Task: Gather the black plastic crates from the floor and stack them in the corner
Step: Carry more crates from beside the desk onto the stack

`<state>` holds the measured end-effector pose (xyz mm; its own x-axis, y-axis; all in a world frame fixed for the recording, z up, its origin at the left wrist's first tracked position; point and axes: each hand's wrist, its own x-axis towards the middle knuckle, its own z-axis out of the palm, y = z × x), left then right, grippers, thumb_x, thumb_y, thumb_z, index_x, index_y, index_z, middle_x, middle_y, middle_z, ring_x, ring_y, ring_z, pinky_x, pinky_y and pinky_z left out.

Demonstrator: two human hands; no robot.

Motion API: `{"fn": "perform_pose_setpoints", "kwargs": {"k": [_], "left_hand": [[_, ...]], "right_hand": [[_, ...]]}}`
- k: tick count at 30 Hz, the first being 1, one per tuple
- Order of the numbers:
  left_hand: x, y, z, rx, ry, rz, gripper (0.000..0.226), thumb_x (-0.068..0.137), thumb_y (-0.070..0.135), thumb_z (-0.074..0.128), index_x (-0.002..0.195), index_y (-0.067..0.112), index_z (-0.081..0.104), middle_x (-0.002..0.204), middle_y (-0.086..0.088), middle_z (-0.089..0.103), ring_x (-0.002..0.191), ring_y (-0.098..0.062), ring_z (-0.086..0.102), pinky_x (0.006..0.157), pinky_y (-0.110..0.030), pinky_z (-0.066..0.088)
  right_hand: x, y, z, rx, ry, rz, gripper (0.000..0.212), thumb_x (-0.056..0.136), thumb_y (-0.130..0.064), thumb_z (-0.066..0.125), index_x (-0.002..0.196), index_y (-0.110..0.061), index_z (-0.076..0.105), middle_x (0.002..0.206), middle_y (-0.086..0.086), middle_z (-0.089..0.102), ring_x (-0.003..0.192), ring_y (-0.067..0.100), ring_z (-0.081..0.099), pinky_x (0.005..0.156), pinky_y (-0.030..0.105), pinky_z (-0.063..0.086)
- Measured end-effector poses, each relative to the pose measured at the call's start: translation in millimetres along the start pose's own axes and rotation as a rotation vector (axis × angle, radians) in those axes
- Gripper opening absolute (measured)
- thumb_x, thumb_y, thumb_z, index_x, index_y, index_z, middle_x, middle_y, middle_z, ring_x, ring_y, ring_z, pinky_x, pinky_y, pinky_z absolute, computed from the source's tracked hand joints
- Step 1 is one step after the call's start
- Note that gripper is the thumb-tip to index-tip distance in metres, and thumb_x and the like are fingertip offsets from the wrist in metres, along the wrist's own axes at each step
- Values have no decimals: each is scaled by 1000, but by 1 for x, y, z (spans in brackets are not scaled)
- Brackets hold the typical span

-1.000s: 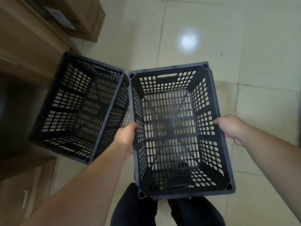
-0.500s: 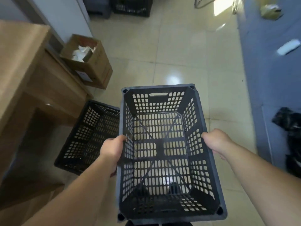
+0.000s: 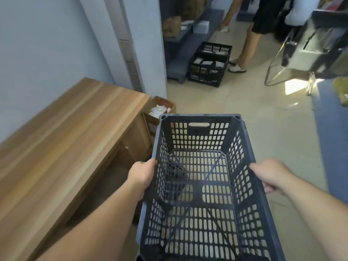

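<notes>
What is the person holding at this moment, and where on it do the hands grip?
An empty black crate, carried with both hands: the left hand grips its left long rim, the right hand its right long rim, about midway along.

It looks like an office storeroom: a long wooden desk (image 3: 62, 140) at the left, an open cardboard box of white scraps (image 3: 160, 110) beside it, glossy cream floor tiles (image 3: 263, 117), and a filled black plastic crate (image 3: 207, 71) beside low grey shelving (image 3: 186, 46) near the top centre.
</notes>
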<state>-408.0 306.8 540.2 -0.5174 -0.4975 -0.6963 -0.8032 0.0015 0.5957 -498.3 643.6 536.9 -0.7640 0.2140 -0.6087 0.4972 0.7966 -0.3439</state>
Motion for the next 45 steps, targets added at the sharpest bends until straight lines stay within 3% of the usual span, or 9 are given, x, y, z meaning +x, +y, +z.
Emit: {"fn": "perform_pose_setpoints", "kwargs": {"k": [4,8,13,17,22,29,32,35,45], "left_hand": [[-25,10,-44,-80,110,-6,37,100,44,57,102,10,70,101,-15,77,92,-35,74,92,-45,59],[-55,4,-88,-203,184,-25,35,100,41,58,99,7,69,94,-20,79,88,-41,77,92,-51,62],[-97,-28,-142,-349,360,-6,35,95,34,65,89,0,70,89,-26,78,87,-43,78,85,-54,63],[-127,-75,-189,-462,467,-15,40,87,39,65,100,1,69,92,-20,77,83,-37,75,82,-47,61],[-179,-134,-258,-614,552,-36,24,100,29,61,104,5,66,94,-9,69,80,-25,65,72,-28,51],[-239,-242,-369,-690,700,-79,31,101,36,58,110,9,70,101,-14,79,96,-31,75,104,-50,57],[-260,-286,-413,-717,718,-93,27,105,31,56,102,8,70,93,-13,77,84,-28,72,89,-42,60],[-283,-330,-452,-752,772,-132,27,106,28,56,98,7,70,89,-12,76,79,-26,70,68,-34,54],[-316,-443,-551,-810,942,-268,34,94,31,62,112,5,76,91,-18,82,79,-35,78,83,-51,64]], "right_hand": [[-19,-55,-19,-23,-22,-140,37,95,-24,54,86,8,70,57,24,69,44,35,68,47,36,60],[-50,-106,-28,-64,-68,-288,34,94,-23,56,87,9,67,64,30,71,53,44,71,57,54,64],[-96,-163,-22,-117,-105,-457,30,96,-18,59,81,8,62,57,17,56,45,33,58,46,37,58],[-148,-208,5,-182,-148,-589,26,96,-20,60,92,5,63,73,20,67,52,35,67,42,33,55],[-229,-258,58,-277,-196,-759,23,96,-21,60,94,1,63,85,21,68,64,38,71,43,35,58],[-360,-305,161,-447,-205,-956,32,96,-30,60,86,1,66,77,18,71,62,34,72,56,38,63],[-407,-317,211,-465,-243,-1003,32,96,-27,62,85,3,67,73,18,71,56,31,69,50,31,59],[-455,-325,260,-441,-354,-995,29,98,-22,62,91,6,65,78,24,74,64,38,76,59,49,66],[-572,-352,390,-566,-547,-1089,28,102,-23,60,100,5,63,74,20,78,60,30,78,58,39,65]]}}
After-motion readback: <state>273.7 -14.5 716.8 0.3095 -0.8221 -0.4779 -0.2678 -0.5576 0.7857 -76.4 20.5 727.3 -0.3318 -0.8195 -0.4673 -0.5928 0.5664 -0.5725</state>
